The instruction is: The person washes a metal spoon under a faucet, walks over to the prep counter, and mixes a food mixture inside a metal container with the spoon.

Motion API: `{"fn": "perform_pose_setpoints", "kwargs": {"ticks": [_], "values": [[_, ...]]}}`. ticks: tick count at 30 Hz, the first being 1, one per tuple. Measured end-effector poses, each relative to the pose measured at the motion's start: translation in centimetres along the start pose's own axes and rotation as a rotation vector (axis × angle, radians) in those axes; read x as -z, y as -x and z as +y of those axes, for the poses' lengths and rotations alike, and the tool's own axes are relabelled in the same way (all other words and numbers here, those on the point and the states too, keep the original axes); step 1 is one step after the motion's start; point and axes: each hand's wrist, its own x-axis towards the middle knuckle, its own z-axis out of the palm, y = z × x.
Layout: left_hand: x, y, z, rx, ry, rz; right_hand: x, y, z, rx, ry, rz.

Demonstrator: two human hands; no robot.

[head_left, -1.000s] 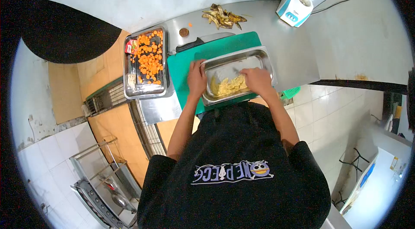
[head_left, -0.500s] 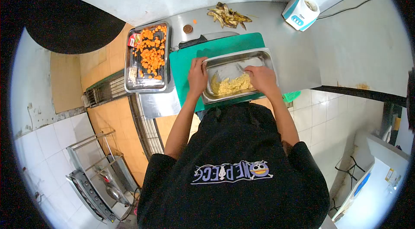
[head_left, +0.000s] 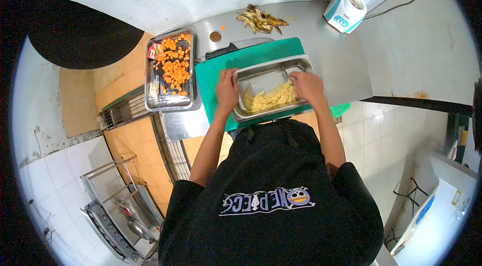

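A rectangular steel pan (head_left: 273,63) rests at a slight tilt on the green cutting board (head_left: 211,72). Lumpy yellow mash (head_left: 271,97), which looks like banana, lies along its near side. My left hand (head_left: 228,92) is closed over the pan's left rim. Inside the right part of the pan, my right hand (head_left: 307,86) is closed in a pinch around a thin metal utensil (head_left: 285,73); its kind is mostly hidden by the fingers. Behind the pan, a black-handled knife (head_left: 221,51) lies at the board's far edge.
To the left stands a metal tray (head_left: 193,77) of orange carrot pieces (head_left: 175,67) with a red packet (head_left: 154,51). Darkened banana peels (head_left: 261,19) and a small brown round thing (head_left: 215,36) lie at the back. A white and teal blender base (head_left: 345,12) stands at back right.
My right hand has shifted slightly right and toward me in the pan. The mash looks more spread toward the right. My left hand keeps its hold on the rim.
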Motion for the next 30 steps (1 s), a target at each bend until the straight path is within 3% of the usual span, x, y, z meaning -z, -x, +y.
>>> {"fn": "perform_pose_setpoints", "kwargs": {"ticks": [10,14,16,19,30], "values": [[-0.3,-0.2,-0.7,-0.043,-0.045,0.009,-0.5,-0.1,-7.6,0.328,-0.003,-0.262],[-0.3,0.0,-0.5,-0.030,-0.004,0.010,0.5,0.1,-3.9,0.249,-0.071,-0.244],[-0.5,0.1,-0.6,-0.012,-0.024,0.006,2.8,0.8,-1.8,0.058,-0.110,-0.166],[-0.8,0.1,-1.1,-0.048,0.012,0.017,3.0,0.8,1.1,-0.053,-0.070,-0.121],[-0.4,0.1,-0.6,-0.009,0.022,-0.009,2.0,-0.7,1.8,-0.088,-0.091,-0.115]]}}
